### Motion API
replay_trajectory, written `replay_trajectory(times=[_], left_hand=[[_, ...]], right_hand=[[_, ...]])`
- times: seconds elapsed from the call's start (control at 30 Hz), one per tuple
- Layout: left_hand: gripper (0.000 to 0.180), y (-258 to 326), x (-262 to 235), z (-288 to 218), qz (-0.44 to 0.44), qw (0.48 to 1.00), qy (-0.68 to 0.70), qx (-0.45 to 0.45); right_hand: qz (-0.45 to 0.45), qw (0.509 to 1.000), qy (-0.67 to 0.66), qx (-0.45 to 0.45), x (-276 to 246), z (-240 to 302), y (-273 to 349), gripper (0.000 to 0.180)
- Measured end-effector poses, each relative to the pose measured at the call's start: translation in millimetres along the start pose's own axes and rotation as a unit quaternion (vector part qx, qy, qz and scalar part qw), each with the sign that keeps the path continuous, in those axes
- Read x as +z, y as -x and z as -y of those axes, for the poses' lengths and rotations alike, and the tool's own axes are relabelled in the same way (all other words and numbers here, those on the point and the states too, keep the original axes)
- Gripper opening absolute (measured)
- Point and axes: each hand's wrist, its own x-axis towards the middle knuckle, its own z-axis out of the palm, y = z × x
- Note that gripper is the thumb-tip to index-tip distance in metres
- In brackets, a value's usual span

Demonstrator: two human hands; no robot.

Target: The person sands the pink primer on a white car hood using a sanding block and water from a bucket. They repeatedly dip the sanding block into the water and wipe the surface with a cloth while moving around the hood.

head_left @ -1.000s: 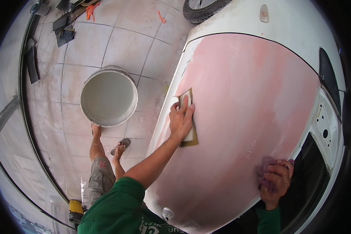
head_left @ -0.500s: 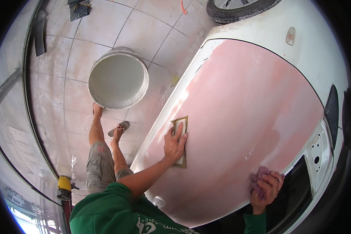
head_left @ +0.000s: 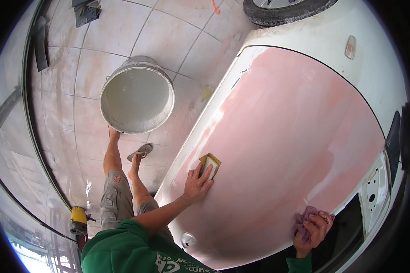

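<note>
My left hand (head_left: 197,184) is closed over a pale sanding block (head_left: 210,165) wrapped in yellow-brown sandpaper. The block lies against a car door (head_left: 278,136) coated in patchy pink over white, close to the door's lower white edge. Its far end shows beyond my fingers, while my palm hides the near end. My right hand (head_left: 315,231) clutches a crumpled purple cloth (head_left: 307,217) at the door's upper edge, beside the dark window opening. Whitish streaks run down the pink surface below the cloth.
A large bucket of cloudy water (head_left: 139,98) stands on the tiled floor to the left, near my feet. A door handle (head_left: 188,240) sticks out at the near end. A wheel (head_left: 282,11) is at the top, and a yellow-and-black container (head_left: 78,219) lies lower left.
My left hand has drawn the sanding block toward me along the door, and the block now sits tilted. My right hand stays at the upper edge with the cloth.
</note>
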Motion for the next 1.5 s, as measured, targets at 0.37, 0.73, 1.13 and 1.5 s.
replay_trajectory(times=[0.37,0.73,1.13,1.5], left_hand=[[0.055,-206,-29,-48,-0.091,0.986,0.034,0.133],[0.054,-337,-73,-86,-0.082,0.991,0.01,0.109],[0.057,-82,-14,3,-0.018,0.993,0.025,0.111],[0.06,-109,-12,-1,-0.05,0.996,0.04,0.058]], right_hand=[[0.0,1.0,-0.009,0.004,3,-2,-7,0.021],[-0.024,1.0,-0.008,-0.012,7,-12,-7,0.028],[-0.015,1.0,0.023,0.0,4,-10,8,0.029],[-0.006,1.0,0.016,-0.001,3,-12,3,0.032]])
